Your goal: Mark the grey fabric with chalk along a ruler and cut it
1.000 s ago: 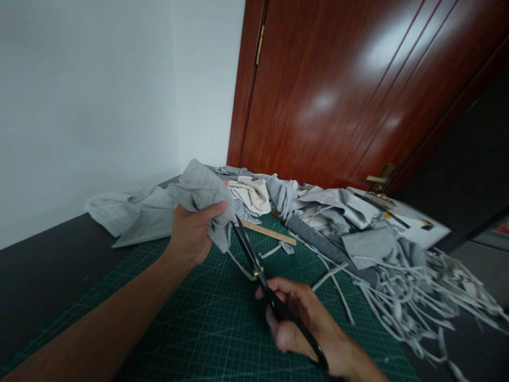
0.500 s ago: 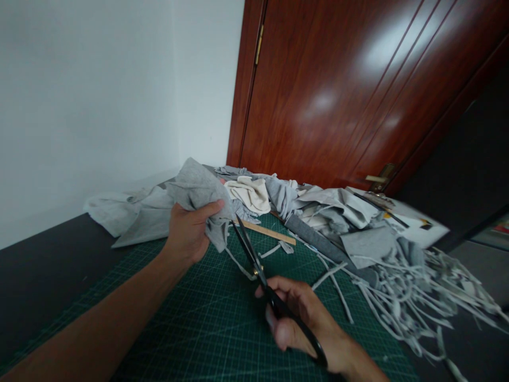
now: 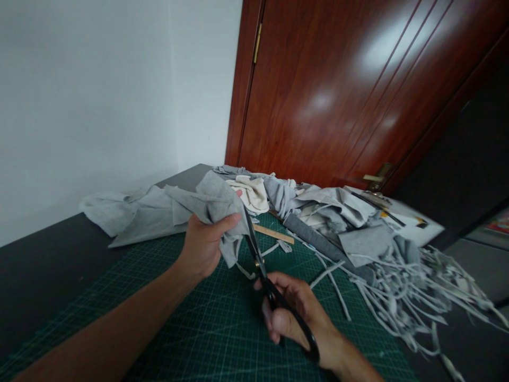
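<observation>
My left hand pinches a bunched piece of grey fabric with the thumb on top, holding it above the green cutting mat. The fabric trails left onto the dark tabletop. In my right hand are black-handled scissors, fingers in the loops. Their blades point away and up, lying against the right edge of the fabric by my left fingertips. How far the blades are apart is hard to see. A thin strip hangs below the fabric, near the scissors' pivot.
A wooden ruler lies beyond the scissors. Cream cloth and heaped grey cloth run along the back. A tangle of cut strips covers the right side. Behind stand a white wall and a brown door.
My left hand has brought the fabric rightward and slightly down, over to the scissors. The blades, spread apart earlier, have come closer together at the fabric's edge.
</observation>
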The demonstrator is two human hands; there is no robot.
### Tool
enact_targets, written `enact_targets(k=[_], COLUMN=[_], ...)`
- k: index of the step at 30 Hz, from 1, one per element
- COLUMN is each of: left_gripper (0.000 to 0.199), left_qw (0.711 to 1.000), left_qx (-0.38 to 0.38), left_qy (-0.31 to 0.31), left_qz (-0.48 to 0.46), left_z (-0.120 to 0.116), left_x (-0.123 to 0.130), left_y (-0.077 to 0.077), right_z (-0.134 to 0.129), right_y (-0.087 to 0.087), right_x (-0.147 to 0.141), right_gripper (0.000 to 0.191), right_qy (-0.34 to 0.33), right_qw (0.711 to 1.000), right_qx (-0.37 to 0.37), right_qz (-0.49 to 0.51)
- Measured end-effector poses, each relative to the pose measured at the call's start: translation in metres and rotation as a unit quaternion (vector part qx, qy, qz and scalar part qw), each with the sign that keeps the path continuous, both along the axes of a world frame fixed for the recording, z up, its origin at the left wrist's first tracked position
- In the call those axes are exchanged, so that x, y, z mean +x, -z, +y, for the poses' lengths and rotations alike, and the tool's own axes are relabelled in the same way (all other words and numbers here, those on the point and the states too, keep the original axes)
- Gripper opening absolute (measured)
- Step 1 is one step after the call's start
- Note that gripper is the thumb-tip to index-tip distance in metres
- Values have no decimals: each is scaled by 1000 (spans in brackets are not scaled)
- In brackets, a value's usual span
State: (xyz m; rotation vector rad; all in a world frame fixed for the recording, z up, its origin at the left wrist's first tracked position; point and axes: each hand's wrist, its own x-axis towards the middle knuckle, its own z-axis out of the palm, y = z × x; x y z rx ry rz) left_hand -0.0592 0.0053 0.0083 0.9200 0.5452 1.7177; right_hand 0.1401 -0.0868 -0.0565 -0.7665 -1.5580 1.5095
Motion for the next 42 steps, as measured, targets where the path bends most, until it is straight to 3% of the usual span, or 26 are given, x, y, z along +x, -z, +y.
enact_targets(k=[8,21,42], left_gripper=[47,43,39], left_qw=[1000,997,999], left_qx=[-25,-60,-45], left_qy=[1,46,22], left_qz=[-15,16,14], left_z=[-3,-9,-7], left_x=[2,3,1], left_y=[5,1,1], right_z=[3,2,1], right_y=[2,-4,-6], right_x=[-4,-4,-7], right_gripper=[69,70,67], right_qy=[14,29,46], right_qw=[1000,999,998], right_qx=[16,28,36], right_qz=[23,8,9])
